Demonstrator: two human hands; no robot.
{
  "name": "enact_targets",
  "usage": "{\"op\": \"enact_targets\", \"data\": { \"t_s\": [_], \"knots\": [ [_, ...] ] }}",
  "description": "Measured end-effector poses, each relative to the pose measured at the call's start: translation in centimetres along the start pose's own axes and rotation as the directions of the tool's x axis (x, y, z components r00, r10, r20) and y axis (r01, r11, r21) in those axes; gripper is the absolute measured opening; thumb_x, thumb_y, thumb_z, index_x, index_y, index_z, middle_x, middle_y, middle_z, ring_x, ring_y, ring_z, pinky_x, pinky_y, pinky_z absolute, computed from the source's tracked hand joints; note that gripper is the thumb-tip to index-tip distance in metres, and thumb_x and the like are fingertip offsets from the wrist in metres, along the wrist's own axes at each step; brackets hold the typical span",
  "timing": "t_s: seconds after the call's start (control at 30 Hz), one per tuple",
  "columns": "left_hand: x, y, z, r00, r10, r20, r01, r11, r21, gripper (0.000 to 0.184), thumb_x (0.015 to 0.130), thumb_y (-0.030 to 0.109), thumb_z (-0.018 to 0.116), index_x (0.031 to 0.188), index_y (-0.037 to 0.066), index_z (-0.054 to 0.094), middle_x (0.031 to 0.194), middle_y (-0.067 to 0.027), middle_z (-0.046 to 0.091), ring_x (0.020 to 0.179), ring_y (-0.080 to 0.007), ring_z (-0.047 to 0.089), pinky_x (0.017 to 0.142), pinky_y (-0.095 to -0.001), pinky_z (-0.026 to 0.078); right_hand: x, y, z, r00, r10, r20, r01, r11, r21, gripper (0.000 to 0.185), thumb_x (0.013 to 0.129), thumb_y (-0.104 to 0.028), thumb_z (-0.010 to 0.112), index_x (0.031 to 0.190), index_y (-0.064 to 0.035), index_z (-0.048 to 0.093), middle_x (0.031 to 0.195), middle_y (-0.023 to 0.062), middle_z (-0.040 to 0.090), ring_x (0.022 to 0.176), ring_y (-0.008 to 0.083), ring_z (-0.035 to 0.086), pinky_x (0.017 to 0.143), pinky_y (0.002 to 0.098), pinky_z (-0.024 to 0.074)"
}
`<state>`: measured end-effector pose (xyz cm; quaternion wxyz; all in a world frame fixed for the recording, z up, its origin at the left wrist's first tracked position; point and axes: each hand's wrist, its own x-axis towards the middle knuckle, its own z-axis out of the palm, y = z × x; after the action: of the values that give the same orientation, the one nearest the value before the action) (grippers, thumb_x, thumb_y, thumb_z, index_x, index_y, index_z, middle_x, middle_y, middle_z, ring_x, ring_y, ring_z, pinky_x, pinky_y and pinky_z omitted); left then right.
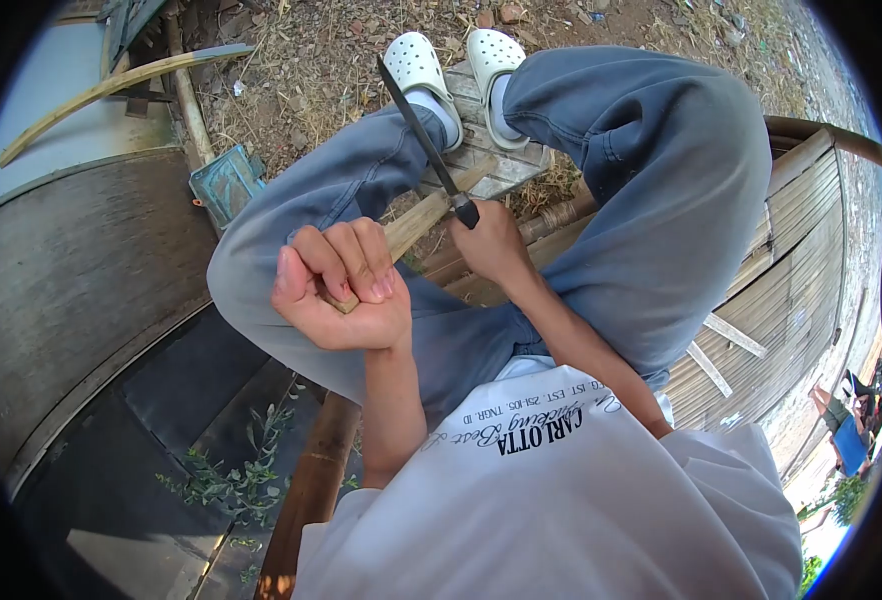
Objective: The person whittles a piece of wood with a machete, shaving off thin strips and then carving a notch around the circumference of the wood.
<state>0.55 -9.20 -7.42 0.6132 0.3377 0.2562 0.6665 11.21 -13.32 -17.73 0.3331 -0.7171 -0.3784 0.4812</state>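
Two hands are at work on one wooden strip [416, 228], held low between my bent legs [661, 150]. As I judge it, the shaping is partway along: the strip is already a slim, separate length, with a pale, bare face showing. How much has been shaved off, and how much is left to take, I cannot tell, since my fingers cover the near part and no fresh notch shows clearly.

The strip lies slantwise across my view. Its long axis runs from my left palm, forward and to the right, so the near end pokes out under my curled fingertips and the far end points toward my right shoe [494, 55], above the tiled slab [516, 172] under my feet.

My left hand [361, 325] is turned palm up, its grip closed round the near end, fingers folded over the wood; a small red mark shows on one finger. My right hand [491, 245] has its grip wrapped round the black handle of a knife [429, 142], whose long dark blade points forward and to the left. Knife and strip cross close to the handle, and whether the edge bites into the wood there, I cannot tell.
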Motion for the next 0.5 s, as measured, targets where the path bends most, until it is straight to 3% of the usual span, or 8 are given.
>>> {"op": "enact_targets", "data": {
  "t_s": [0.07, 0.13, 0.2, 0.27, 0.33, 0.5],
  "knots": [
    [0.3, -0.1, 0.0, 1.000, -0.003, 0.005, 0.003, 1.000, 0.001, 0.044, 0.093, 0.031, 0.029, 0.052, 0.014, 0.028, 0.038, -0.0016, 0.028, 0.032, -0.0100, 0.019, 0.034, -0.0223, 0.020, -1.0, -0.3, 0.3, 0.999, -0.019, -0.038, 0.018, 1.000, -0.014, 0.019, 0.076, -0.015, 0.058, 0.072, 0.0036, 0.056, 0.064, 0.0240, 0.055, 0.067, 0.0430, 0.056, 0.059, 0.0439, 0.0431],
    [0.4, -0.3, 0.1, 0.999, 0.013, 0.034, -0.013, 1.000, -0.005, 0.043, 0.094, 0.028, 0.029, 0.053, 0.015, 0.029, 0.038, -0.0008, 0.029, 0.031, -0.0093, 0.022, 0.031, -0.0201, 0.020, -2.6, -3.1, -0.5, 0.995, -0.071, 0.074, 0.064, 0.993, 0.097, 0.020, 0.077, -0.016, 0.056, 0.072, 0.0038, 0.056, 0.064, 0.0244, 0.055, 0.068, 0.0433, 0.057, 0.058, 0.0439, 0.0427],
    [0.1, -0.3, 0.3, 1.000, -0.006, 0.010, 0.006, 1.000, 0.006, 0.043, 0.094, 0.029, 0.029, 0.053, 0.014, 0.029, 0.038, -0.0009, 0.028, 0.031, -0.0097, 0.020, 0.033, -0.0216, 0.020, -2.2, -2.1, -0.4, 0.995, -0.033, 0.091, 0.026, 0.997, 0.076, 0.021, 0.077, -0.017, 0.057, 0.073, 0.0036, 0.057, 0.065, 0.0248, 0.055, 0.068, 0.0435, 0.056, 0.059, 0.0438, 0.0426],
    [0.4, -0.1, 0.1, 1.000, -0.009, 0.022, 0.009, 1.000, 0.017, 0.044, 0.093, 0.030, 0.029, 0.053, 0.014, 0.029, 0.038, -0.0010, 0.027, 0.032, -0.0101, 0.019, 0.034, -0.0230, 0.020, -0.2, 0.7, 0.4, 1.000, -0.020, 0.004, 0.020, 1.000, 0.019, 0.021, 0.076, -0.017, 0.056, 0.074, 0.0035, 0.057, 0.063, 0.0239, 0.055, 0.065, 0.0424, 0.056, 0.059, 0.0436, 0.0429],
    [0.3, 0.1, -0.6, 0.999, -0.001, -0.036, -0.001, 0.998, -0.063, 0.044, 0.093, 0.030, 0.028, 0.053, 0.014, 0.029, 0.039, -0.0009, 0.027, 0.032, -0.0103, 0.018, 0.035, -0.0233, 0.019, -0.9, -0.4, 0.4, 0.999, -0.030, -0.021, 0.031, 0.999, 0.020, 0.021, 0.076, -0.018, 0.056, 0.074, 0.0028, 0.057, 0.063, 0.0232, 0.056, 0.064, 0.0414, 0.056, 0.059, 0.0437, 0.0432],
    [-0.2, -0.1, -0.1, 1.000, -0.027, 0.008, 0.027, 0.999, -0.018, 0.045, 0.094, 0.030, 0.028, 0.052, 0.014, 0.029, 0.038, -0.0007, 0.027, 0.031, -0.0103, 0.018, 0.034, -0.0233, 0.020, -1.7, -1.8, -0.3, 0.997, -0.043, 0.067, 0.039, 0.998, 0.048, 0.020, 0.076, -0.018, 0.057, 0.074, 0.0018, 0.059, 0.066, 0.0230, 0.057, 0.065, 0.0409, 0.057, 0.059, 0.0435, 0.0439]
  ]
}}
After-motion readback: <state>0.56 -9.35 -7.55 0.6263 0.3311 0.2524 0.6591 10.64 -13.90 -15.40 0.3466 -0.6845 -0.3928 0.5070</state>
